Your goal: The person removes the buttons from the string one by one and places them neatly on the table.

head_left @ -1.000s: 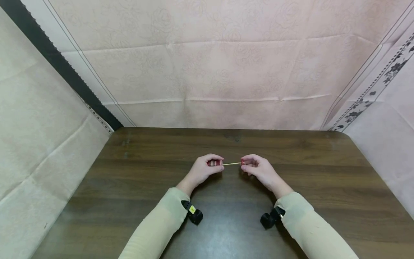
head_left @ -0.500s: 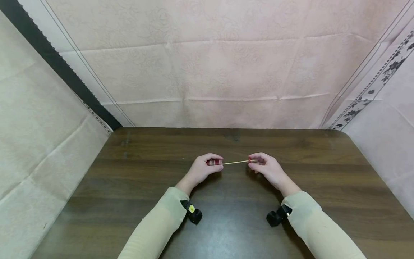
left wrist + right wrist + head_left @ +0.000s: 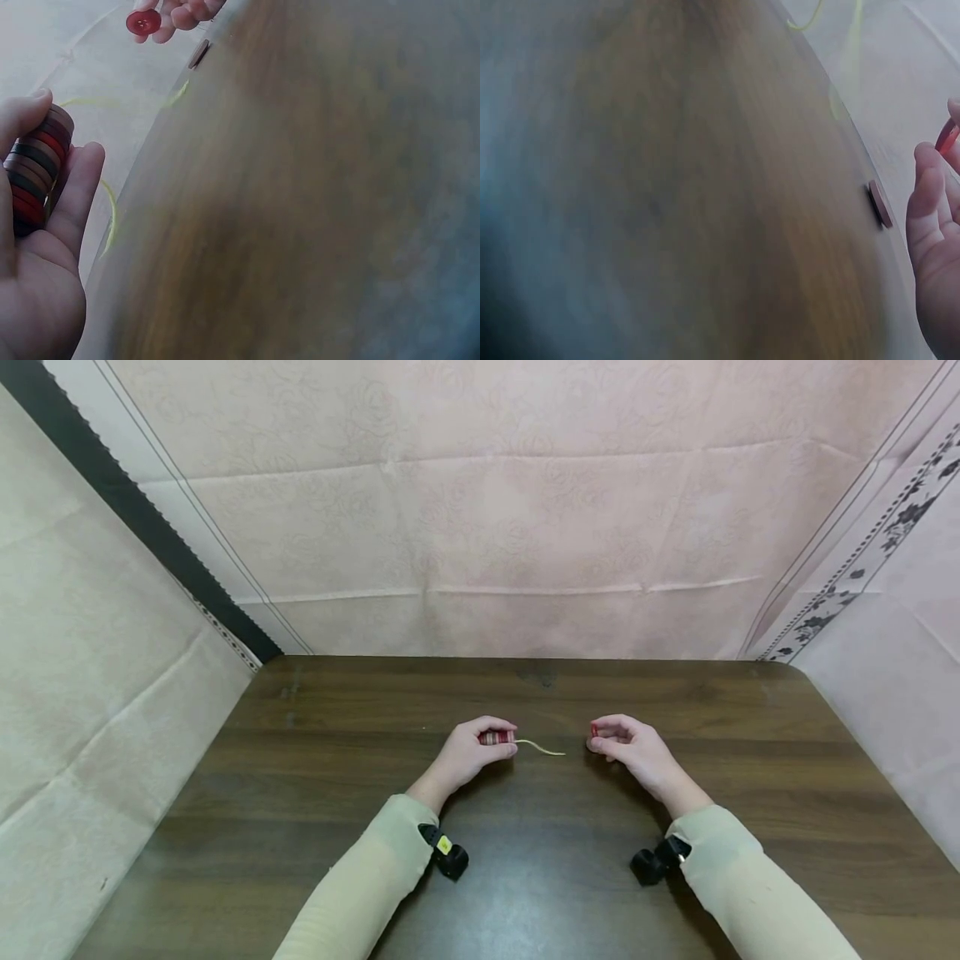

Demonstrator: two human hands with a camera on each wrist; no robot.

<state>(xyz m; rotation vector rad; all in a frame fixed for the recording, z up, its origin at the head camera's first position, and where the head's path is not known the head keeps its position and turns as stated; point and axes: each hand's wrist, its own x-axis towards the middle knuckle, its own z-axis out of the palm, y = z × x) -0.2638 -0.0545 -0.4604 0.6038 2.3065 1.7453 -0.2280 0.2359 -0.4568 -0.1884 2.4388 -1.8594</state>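
My left hand (image 3: 463, 758) grips a short stack of round buttons (image 3: 34, 169) in red, brown and black between thumb and fingers. A thin yellow cord (image 3: 542, 748) sticks out of the stack towards the right, curving down to a loose end. To the right of that end, my right hand (image 3: 628, 747) pinches one red button (image 3: 143, 22), whose holes show in the left wrist view. A gap separates this button from the cord. In the right wrist view only the edge of the red button shows between the fingertips.
A brown button (image 3: 880, 203) shows nearly edge-on at the tabletop in both wrist views. The dark wooden table (image 3: 555, 877) extends around both hands. Pale patterned cloth (image 3: 525, 527) hangs behind it and at both sides.
My right hand has moved to the right with the red button, off the cord. The cord, taut between the hands before, now droops with a free end. The left hand keeps its place.
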